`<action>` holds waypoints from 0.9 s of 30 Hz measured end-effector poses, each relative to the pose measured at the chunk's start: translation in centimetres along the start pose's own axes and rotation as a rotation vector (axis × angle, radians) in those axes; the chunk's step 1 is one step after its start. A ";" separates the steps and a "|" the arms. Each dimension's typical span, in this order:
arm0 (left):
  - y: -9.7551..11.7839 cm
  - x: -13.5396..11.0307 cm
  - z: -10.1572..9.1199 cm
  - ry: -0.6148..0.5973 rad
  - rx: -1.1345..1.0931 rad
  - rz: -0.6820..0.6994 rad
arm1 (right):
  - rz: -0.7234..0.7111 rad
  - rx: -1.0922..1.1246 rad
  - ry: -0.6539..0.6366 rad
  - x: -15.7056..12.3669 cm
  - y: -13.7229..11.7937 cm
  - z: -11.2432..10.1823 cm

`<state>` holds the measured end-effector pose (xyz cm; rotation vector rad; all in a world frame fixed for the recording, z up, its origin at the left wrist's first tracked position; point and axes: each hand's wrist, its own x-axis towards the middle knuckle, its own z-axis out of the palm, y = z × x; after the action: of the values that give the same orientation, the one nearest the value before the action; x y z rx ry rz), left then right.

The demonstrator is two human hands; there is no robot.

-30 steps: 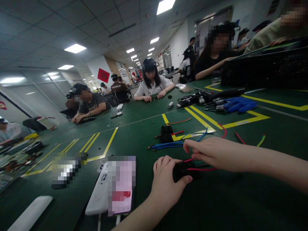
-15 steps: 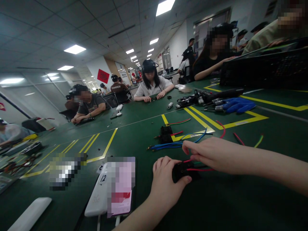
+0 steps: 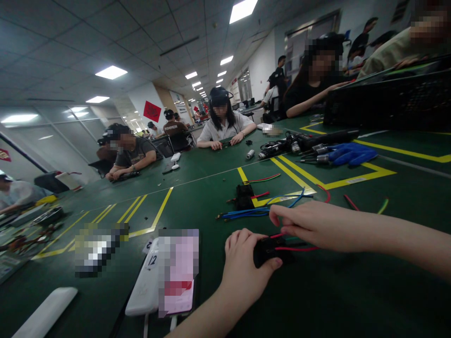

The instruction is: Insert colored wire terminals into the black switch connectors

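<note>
My left hand [image 3: 243, 267] is closed round a small black connector block [image 3: 268, 250] that rests on the green table [image 3: 317, 300]. My right hand [image 3: 310, 224] reaches in from the right and pinches a red wire [image 3: 299, 248] at the block's top; a green wire runs out beside it. Just beyond lie blue wires [image 3: 246, 212] and a second black block [image 3: 244, 196] with a short red wire.
A phone [image 3: 178, 270] and a white power bank [image 3: 144, 286] lie to the left of my hands. Blue gloves [image 3: 350, 153] and tools sit at the far right, loose red and green wires [image 3: 366, 204] nearer. Several people work along the table's far side.
Both hands keep their hold on the block and wire with only a slight shift; the view wobbled a little.
</note>
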<state>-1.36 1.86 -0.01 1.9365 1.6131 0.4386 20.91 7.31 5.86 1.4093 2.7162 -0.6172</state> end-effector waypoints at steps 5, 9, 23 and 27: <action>0.0 0.0 0.0 0.001 -0.005 0.003 | -0.018 -0.022 0.006 -0.1 -0.1 0.0; 0.1 0.0 -0.2 -0.005 -0.006 0.000 | -0.012 0.050 -0.004 0.5 1.2 0.6; -0.2 0.0 0.5 0.028 -0.001 0.016 | -0.082 0.058 0.043 0.1 0.3 0.0; -0.3 -0.1 0.3 0.023 0.000 0.009 | -0.056 0.086 -0.030 0.5 1.3 0.2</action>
<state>-1.45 1.68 -0.46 1.9465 1.6187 0.4659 21.65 8.27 5.13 1.3336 2.7450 -0.7606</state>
